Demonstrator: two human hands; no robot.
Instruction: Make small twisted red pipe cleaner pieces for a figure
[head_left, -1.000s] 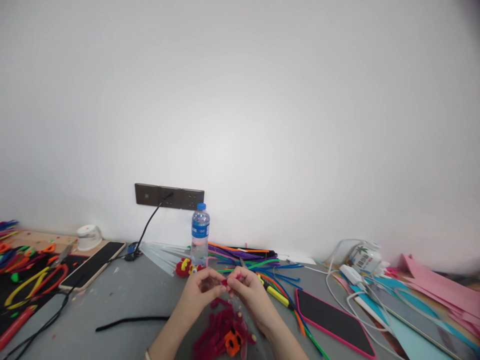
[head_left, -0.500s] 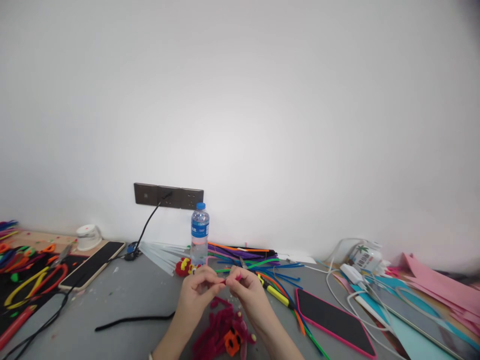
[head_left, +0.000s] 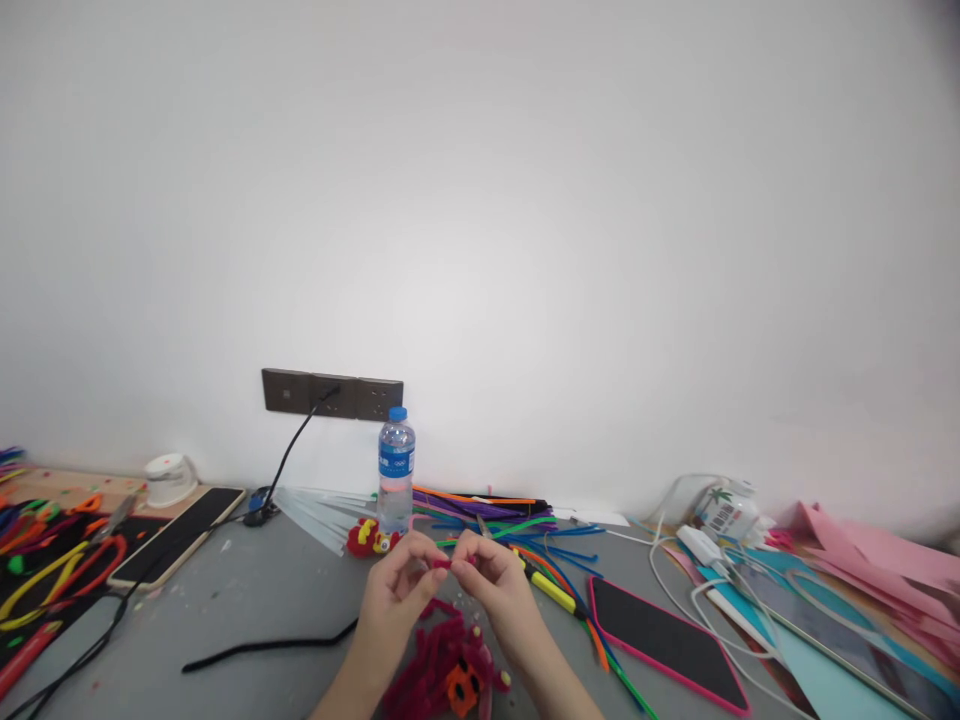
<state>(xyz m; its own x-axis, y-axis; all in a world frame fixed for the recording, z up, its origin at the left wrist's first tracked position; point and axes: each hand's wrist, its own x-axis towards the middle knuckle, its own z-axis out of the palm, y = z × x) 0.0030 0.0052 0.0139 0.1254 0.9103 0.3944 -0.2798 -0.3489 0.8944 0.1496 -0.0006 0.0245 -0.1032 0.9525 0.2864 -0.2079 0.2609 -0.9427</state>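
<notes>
My left hand [head_left: 397, 595] and my right hand [head_left: 496, 585] meet above the middle of the table, fingertips almost touching. Both pinch a small magenta pipe cleaner piece [head_left: 442, 564], mostly hidden by the fingers. Below and between my wrists lies a bundle of magenta pipe cleaners [head_left: 424, 672], with an orange shape [head_left: 463, 690] bearing black spots on it. A black pipe cleaner [head_left: 270, 650] stretches out to the left of my left wrist. Just beyond my left hand sits a small red and yellow fuzzy figure [head_left: 363, 538].
A water bottle [head_left: 396, 475] stands behind my hands, near loose coloured pipe cleaners [head_left: 517, 510]. To the right are a yellow-handled tool [head_left: 553, 590], a pink-edged phone [head_left: 664, 640] and white cables [head_left: 660, 540]. Another phone [head_left: 180, 535] and scissors [head_left: 56, 585] lie left.
My hands remain together at nearly the same spot, with fingers slightly shifted around the magenta piece. The view has moved slightly. Nothing on the table has visibly been moved.
</notes>
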